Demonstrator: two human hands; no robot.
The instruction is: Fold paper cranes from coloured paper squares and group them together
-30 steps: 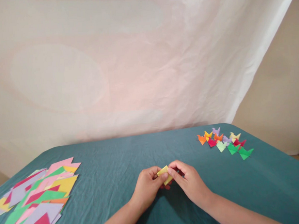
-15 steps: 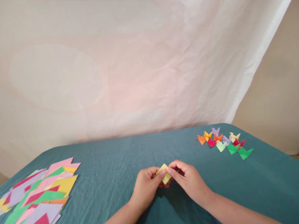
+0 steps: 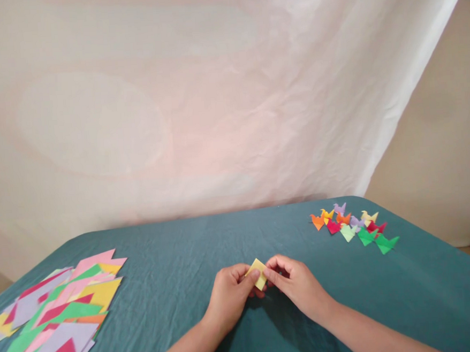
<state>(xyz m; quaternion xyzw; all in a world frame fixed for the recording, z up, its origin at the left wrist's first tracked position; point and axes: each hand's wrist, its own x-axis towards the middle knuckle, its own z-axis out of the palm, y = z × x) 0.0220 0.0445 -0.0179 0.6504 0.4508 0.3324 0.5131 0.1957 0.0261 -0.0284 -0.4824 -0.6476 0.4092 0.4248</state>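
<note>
A small folded piece of pale yellow paper (image 3: 258,265) is held up between my two hands, over the near middle of the table. My left hand (image 3: 232,291) pinches its left side, thumb laid across the front. On the right side, my right hand (image 3: 294,283) grips the edge between thumb and fingers. The paper shows as a diamond with one corner up. Fingers behind it are partly hidden.
A green cloth covers the table (image 3: 177,266). Loose coloured paper sheets (image 3: 63,316) lie overlapping at the left. Several folded paper birds (image 3: 349,227) in mixed colours stand grouped at the back right. A pale sheet (image 3: 214,102) hangs behind the table.
Both hands stay in almost the same place with the yellow paper. The right thumb and fingers have shifted very slightly against its edge.
</note>
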